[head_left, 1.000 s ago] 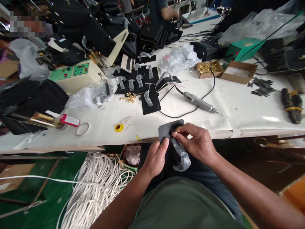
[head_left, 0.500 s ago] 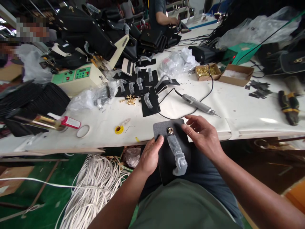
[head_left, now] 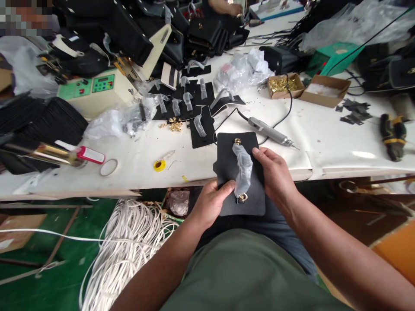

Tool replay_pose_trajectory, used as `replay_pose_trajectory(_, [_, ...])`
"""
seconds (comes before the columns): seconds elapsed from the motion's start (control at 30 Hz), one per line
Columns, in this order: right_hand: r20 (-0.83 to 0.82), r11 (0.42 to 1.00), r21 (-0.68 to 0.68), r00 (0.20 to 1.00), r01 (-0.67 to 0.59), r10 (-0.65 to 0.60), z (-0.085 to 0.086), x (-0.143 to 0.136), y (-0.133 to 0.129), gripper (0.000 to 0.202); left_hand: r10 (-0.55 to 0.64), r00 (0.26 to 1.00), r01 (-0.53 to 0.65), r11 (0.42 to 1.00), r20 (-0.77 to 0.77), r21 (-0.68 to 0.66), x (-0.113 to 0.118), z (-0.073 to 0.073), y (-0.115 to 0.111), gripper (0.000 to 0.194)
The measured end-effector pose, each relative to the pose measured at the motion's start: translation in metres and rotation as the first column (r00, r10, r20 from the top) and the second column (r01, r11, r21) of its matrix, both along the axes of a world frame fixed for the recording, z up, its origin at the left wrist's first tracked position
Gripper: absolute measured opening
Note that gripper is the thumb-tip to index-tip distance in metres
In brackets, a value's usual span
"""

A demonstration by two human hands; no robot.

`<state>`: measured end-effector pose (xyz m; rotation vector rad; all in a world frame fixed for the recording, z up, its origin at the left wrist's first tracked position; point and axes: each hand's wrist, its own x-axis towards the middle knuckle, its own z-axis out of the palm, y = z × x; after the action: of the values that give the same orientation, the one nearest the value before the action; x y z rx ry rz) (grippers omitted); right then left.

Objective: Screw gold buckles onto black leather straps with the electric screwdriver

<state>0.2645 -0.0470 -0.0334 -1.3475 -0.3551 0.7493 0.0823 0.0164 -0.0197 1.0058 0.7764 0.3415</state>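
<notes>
Between my hands is a black leather panel [head_left: 256, 194], tilted up at the table's front edge. A handle wrapped in clear plastic [head_left: 244, 170] runs down its middle, with gold-coloured metal fittings at both ends. My left hand [head_left: 214, 201] grips the panel's left edge, thumb on the face near the lower fitting [head_left: 242, 198]. Along the right edge, my right hand [head_left: 274, 170] pinches the panel with its thumb on top. Just beyond lies a grey electric screwdriver [head_left: 270, 131] with a black cord. More black panels with wrapped handles [head_left: 202, 131] lie farther back.
Small gold fittings [head_left: 175, 125] lie in a loose pile left of the panels. A cardboard box of gold parts [head_left: 283, 85], a green box [head_left: 337, 60] and pliers [head_left: 393, 137] are on the right. On the left are a control machine [head_left: 97, 93] and yellow tape [head_left: 159, 165].
The panel has been raised and turned, so both handle fittings now show. My right hand has closed on its right edge; my left hand has shifted its thumb inward.
</notes>
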Motion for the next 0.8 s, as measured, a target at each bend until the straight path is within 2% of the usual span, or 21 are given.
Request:
replay_pose_trajectory(0.07, [0.275, 0.996, -0.019, 0.959, 0.082, -0.073, 0.003, -0.002, -0.011, 0.038, 0.082, 0.996, -0.082, 0.997, 0.027, 0.001, 0.000, -0.001, 0.000, 0.041])
replay_pose_trajectory(0.13, [0.555, 0.991, -0.029, 0.827, 0.130, -0.092, 0.009, -0.006, -0.026, 0.031, 0.153, 0.987, -0.153, 0.988, 0.048, -0.005, 0.001, 0.000, 0.001, 0.044])
replay_pose_trajectory(0.17, [0.653, 0.995, -0.042, 0.756, 0.093, -0.043, 0.012, -0.010, -0.033, 0.026, 0.178, 0.982, -0.179, 0.984, 0.055, 0.005, 0.002, 0.001, 0.002, 0.045])
replay_pose_trajectory(0.23, [0.761, 0.993, -0.099, 0.638, -0.062, 0.116, 0.015, -0.017, -0.045, 0.019, 0.210, 0.976, -0.214, 0.974, 0.058, 0.072, 0.003, 0.002, 0.004, 0.044])
replay_pose_trajectory(0.3, [0.801, 0.973, -0.157, 0.554, -0.170, 0.226, 0.016, -0.025, -0.050, 0.020, 0.229, 0.972, -0.234, 0.954, 0.048, 0.187, 0.005, 0.004, 0.004, 0.041])
replay_pose_trajectory(0.37, [0.820, 0.973, -0.157, 0.526, -0.170, 0.224, 0.014, -0.033, -0.049, 0.019, 0.249, 0.968, -0.249, 0.924, 0.039, 0.291, 0.006, 0.004, 0.004, 0.038])
replay_pose_trajectory(0.43, [0.807, 0.981, -0.118, 0.561, -0.152, 0.184, 0.012, -0.038, -0.046, 0.014, 0.262, 0.964, -0.261, 0.909, 0.041, 0.324, 0.007, 0.002, 0.002, 0.038])
replay_pose_trajectory(0.53, [0.733, 0.981, -0.094, 0.655, -0.172, 0.185, 0.011, -0.042, -0.043, 0.005, 0.267, 0.963, -0.263, 0.921, 0.023, 0.289, 0.005, -0.002, 0.000, 0.039])
replay_pose_trajectory(0.6, [0.717, 0.973, -0.097, 0.664, -0.208, 0.213, 0.010, -0.043, -0.043, 0.005, 0.269, 0.963, -0.260, 0.925, 0.007, 0.277, 0.004, -0.004, -0.001, 0.039])
replay_pose_trajectory(0.67, [0.759, 0.964, -0.095, 0.609, -0.248, 0.231, 0.010, -0.043, -0.044, 0.003, 0.281, 0.960, -0.269, 0.917, 0.004, 0.296, 0.002, -0.004, -0.001, 0.037])
replay_pose_trajectory(0.8, [0.855, 0.952, -0.081, 0.470, -0.296, 0.219, 0.008, -0.040, -0.044, 0.012, 0.312, 0.949, -0.266, 0.877, -0.053, 0.400, 0.000, -0.004, -0.001, 0.038])
